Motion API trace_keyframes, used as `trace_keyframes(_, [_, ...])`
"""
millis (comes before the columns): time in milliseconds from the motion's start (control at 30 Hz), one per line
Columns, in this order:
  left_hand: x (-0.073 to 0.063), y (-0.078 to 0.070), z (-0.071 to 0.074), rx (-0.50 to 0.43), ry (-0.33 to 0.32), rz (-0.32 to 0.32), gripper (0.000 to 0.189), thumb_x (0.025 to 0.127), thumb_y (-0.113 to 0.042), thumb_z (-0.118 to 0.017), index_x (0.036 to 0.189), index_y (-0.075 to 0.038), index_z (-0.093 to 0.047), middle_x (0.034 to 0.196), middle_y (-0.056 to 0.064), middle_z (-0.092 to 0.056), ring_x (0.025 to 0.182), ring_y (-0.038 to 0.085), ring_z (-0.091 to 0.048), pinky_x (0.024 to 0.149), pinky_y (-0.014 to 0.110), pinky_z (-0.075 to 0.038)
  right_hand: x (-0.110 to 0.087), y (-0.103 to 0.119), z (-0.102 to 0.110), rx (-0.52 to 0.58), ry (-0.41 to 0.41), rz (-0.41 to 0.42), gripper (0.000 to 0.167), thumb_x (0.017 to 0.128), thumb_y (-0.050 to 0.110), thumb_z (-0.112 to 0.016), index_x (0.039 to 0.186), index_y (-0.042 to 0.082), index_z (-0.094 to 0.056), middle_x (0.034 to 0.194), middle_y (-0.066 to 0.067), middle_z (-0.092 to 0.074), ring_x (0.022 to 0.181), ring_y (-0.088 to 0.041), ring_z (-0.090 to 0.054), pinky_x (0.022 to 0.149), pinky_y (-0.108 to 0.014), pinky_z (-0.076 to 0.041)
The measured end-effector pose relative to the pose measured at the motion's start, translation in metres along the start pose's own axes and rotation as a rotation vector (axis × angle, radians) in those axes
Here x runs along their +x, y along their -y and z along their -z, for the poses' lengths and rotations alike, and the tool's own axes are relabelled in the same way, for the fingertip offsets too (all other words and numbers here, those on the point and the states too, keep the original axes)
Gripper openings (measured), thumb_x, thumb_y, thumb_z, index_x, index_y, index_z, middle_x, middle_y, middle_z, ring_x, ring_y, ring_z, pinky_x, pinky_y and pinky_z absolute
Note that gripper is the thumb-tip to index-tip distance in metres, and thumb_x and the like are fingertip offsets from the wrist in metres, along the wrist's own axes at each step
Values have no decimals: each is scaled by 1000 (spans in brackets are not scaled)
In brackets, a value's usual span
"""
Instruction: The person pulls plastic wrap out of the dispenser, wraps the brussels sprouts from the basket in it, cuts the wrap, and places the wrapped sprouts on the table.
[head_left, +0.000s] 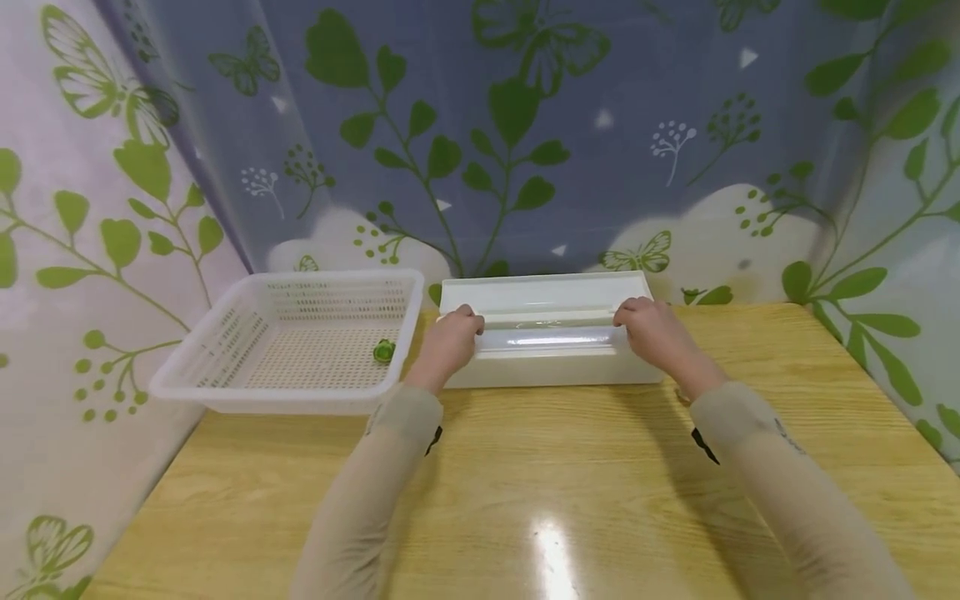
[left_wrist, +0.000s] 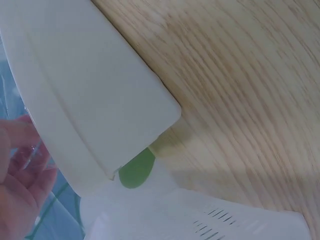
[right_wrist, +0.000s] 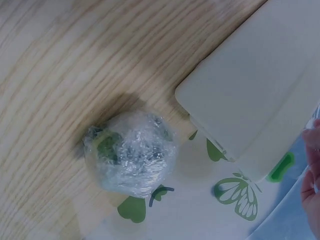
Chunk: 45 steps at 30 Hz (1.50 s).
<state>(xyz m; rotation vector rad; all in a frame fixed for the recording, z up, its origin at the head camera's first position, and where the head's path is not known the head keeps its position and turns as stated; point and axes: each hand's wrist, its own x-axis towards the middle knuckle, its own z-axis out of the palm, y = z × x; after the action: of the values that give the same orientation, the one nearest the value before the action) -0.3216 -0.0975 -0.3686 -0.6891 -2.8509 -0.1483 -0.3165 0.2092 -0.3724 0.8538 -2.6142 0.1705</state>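
Observation:
A long white cling film dispenser point(head_left: 555, 371) lies on the table with its lid point(head_left: 547, 293) raised at the back. Inside it a roll of shiny clear film point(head_left: 555, 337) shows. My left hand point(head_left: 452, 337) is at the dispenser's left end, fingers curled, pinching the film. At the right end, my right hand point(head_left: 654, 332) pinches the film in the same way. Clear film point(left_wrist: 37, 155) shows between the fingers in the left wrist view. Beside the dispenser's right end, a film-wrapped bundle point(right_wrist: 132, 152) with something green inside sits on the table; my right forearm mostly hides it in the head view.
A white perforated plastic basket point(head_left: 288, 392) stands left of the dispenser, holding a small green item point(head_left: 384, 351). The wooden table point(head_left: 480, 500) reaches back to a patterned curtain point(head_left: 450, 125) close behind the dispenser.

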Motion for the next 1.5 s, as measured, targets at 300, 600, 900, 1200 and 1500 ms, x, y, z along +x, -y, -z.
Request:
trace_keyframes(300, [5, -2, 4, 25, 88, -7, 29, 76, 13, -53, 92, -7, -67, 92, 7, -60, 85, 22, -57, 71, 32, -48, -1, -2, 4, -2, 71, 32, 25, 76, -17, -52, 87, 2, -65, 82, -11, -58, 73, -26, -55, 63, -41, -46])
trace_keyframes(600, [4, 1, 8, 6, 175, -63, 34, 79, 12, -45, 95, -9, -66, 102, 5, -59, 92, 22, -56, 72, 31, -47, 4, -8, 2, -17, 162, 88, 32, 75, -18, -53, 90, 5, -69, 97, -15, -59, 89, -30, -54, 73, -38, -47])
trace_keyframes(900, [6, 3, 11, 17, 185, -120, 36, 77, 15, -46, 97, -7, -66, 101, 8, -61, 91, 25, -57, 79, 33, -46, 4, -6, 8, 26, 283, 42, 34, 77, -19, -50, 94, 4, -68, 104, -19, -59, 95, -34, -54, 77, -42, -46])
trace_keyframes(1200, [8, 7, 11, 17, 227, -139, 33, 78, 13, -47, 97, -5, -66, 101, 10, -62, 94, 25, -57, 82, 33, -45, 5, -6, 13, 144, 356, -48, 38, 77, -24, -43, 100, -2, -65, 100, -16, -62, 93, -32, -56, 80, -42, -45])
trace_keyframes(1500, [9, 10, 10, 3, 182, -211, 19, 78, 8, -50, 79, -4, -65, 84, 8, -63, 76, 22, -58, 70, 32, -46, 5, -9, 10, 128, 339, -49, 30, 79, -16, -46, 100, -3, -64, 99, -18, -62, 92, -33, -57, 77, -41, -46])
